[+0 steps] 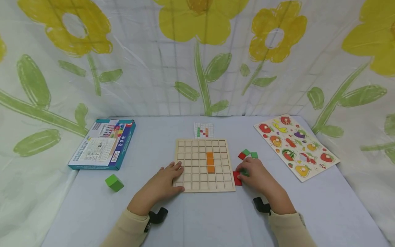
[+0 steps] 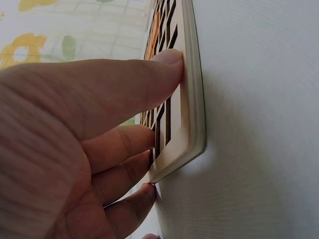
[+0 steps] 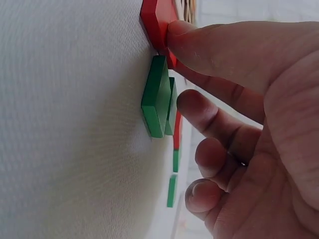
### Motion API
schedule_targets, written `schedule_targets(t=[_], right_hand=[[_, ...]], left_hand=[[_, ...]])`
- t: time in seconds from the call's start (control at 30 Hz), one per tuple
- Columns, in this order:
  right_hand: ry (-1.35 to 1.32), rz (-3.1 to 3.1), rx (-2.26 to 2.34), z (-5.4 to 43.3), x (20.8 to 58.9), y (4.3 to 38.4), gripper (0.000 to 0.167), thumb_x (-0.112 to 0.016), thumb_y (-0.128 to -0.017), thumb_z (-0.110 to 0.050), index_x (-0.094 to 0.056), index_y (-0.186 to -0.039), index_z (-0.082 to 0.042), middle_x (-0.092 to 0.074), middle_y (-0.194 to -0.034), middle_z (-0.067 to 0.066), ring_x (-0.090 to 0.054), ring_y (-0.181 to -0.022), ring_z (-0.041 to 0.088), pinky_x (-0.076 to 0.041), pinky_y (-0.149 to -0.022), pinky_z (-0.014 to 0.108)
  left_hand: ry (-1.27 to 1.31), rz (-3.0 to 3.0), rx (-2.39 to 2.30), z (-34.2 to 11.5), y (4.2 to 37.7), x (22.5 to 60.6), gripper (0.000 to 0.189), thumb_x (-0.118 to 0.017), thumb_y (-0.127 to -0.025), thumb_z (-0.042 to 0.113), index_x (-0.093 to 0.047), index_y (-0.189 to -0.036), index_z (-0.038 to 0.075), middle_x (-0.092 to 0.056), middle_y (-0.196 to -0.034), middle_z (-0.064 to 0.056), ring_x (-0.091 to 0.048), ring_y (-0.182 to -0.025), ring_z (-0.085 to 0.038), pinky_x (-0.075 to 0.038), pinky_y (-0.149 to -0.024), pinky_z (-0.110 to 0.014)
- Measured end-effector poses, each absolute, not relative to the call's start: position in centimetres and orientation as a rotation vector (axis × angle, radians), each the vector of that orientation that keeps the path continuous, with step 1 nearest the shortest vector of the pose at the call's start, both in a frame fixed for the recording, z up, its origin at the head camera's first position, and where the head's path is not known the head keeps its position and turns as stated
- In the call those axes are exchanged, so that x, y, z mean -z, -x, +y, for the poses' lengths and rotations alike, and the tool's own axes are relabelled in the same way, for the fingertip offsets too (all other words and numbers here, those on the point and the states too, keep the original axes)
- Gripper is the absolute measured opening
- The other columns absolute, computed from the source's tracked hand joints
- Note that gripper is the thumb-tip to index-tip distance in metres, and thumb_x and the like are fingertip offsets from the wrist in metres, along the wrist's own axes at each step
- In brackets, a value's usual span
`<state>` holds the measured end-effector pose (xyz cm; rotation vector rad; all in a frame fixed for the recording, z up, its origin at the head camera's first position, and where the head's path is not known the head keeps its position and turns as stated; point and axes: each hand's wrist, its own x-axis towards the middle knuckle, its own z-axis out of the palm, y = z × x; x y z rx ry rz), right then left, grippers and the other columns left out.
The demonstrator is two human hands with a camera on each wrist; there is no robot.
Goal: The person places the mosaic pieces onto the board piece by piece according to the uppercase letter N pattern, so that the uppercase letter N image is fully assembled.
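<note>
A light wooden grid board [image 1: 195,176] lies on the table, with three orange square tiles [image 1: 210,162] in one column. My left hand [image 1: 163,183] rests on its left side, thumb [image 2: 167,62] on the frame near the corner, other fingers spread along the edge. Just right of the board, my right hand [image 1: 256,175] pinches a red tile [image 3: 172,57] between thumb and index finger. Another red tile [image 3: 155,20] lies against it. Green tiles [image 3: 157,99] lie beneath the remaining, loosely curled fingers. Beyond that hand are more green tiles [image 1: 254,155] and a red tile [image 1: 242,155].
Behind the board lies a small pattern card [image 1: 203,130] with coloured squares. A blue box [image 1: 103,144] and a green cube [image 1: 114,183] stand at left. A fruit-picture board [image 1: 296,145] lies at right. A flowered curtain [image 1: 139,68] hangs behind the table.
</note>
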<state>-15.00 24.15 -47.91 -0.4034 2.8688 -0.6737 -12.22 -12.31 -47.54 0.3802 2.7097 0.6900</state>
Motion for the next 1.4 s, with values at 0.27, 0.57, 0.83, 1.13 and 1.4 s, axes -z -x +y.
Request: schedule_targets(t=[0.27, 0.57, 0.83, 1.13, 1.4], right_hand=[[0.359, 2.835, 0.655, 23.8, 47.8, 15.0, 0.012, -0.083, -0.097, -0.017, -0.078, -0.108, -0.017, -0.065, -0.113, 0.003, -0.052, -0.118, 0.029, -0.057, -0.096, 0.046], [0.331, 2.791, 0.759, 23.9, 48.1, 14.9, 0.016, -0.085, -0.095, -0.015, -0.072, -0.103, -0.019, -0.067, -0.109, 0.000, -0.056, -0.112, 0.024, -0.058, -0.093, 0.042], [0.233, 2.716, 0.940, 24.4, 47.9, 14.5, 0.014, -0.084, -0.097, -0.017, -0.070, -0.100, -0.022, -0.063, -0.089, 0.000, -0.058, -0.087, 0.020, -0.052, -0.071, 0.031], [0.163, 2.762, 1.146, 21.7, 47.2, 14.5, 0.013, -0.082, -0.098, -0.013, -0.073, -0.106, -0.017, -0.066, -0.086, 0.001, -0.058, -0.081, 0.020, -0.050, -0.062, 0.026], [0.253, 2.700, 1.164, 16.5, 47.6, 14.5, 0.010, -0.082, -0.098, -0.015, -0.076, -0.101, -0.023, -0.071, -0.091, -0.007, -0.058, -0.080, 0.017, -0.050, -0.067, 0.026]], left_hand=[[-0.378, 2.712, -0.680, -12.4, 12.2, 47.6, 0.076, -0.086, -0.094, 0.031, -0.055, -0.159, 0.005, -0.039, -0.176, -0.007, -0.028, -0.167, -0.035, -0.023, -0.135, -0.063], [-0.371, 2.704, -0.681, -12.5, 12.1, 47.7, 0.076, -0.086, -0.094, 0.031, -0.055, -0.159, 0.006, -0.039, -0.176, -0.007, -0.028, -0.167, -0.035, -0.022, -0.135, -0.063], [-0.381, 2.705, -0.690, -12.5, 12.1, 47.5, 0.075, -0.086, -0.095, 0.030, -0.056, -0.159, 0.006, -0.039, -0.176, -0.007, -0.028, -0.167, -0.035, -0.022, -0.135, -0.063], [-0.392, 2.702, -0.689, -12.4, 12.1, 47.2, 0.074, -0.086, -0.094, 0.029, -0.056, -0.158, 0.004, -0.040, -0.176, -0.008, -0.029, -0.167, -0.037, -0.023, -0.134, -0.065], [-0.393, 2.703, -0.681, -12.4, 12.2, 47.3, 0.075, -0.087, -0.094, 0.029, -0.056, -0.158, 0.004, -0.040, -0.176, -0.008, -0.029, -0.167, -0.036, -0.024, -0.134, -0.065]])
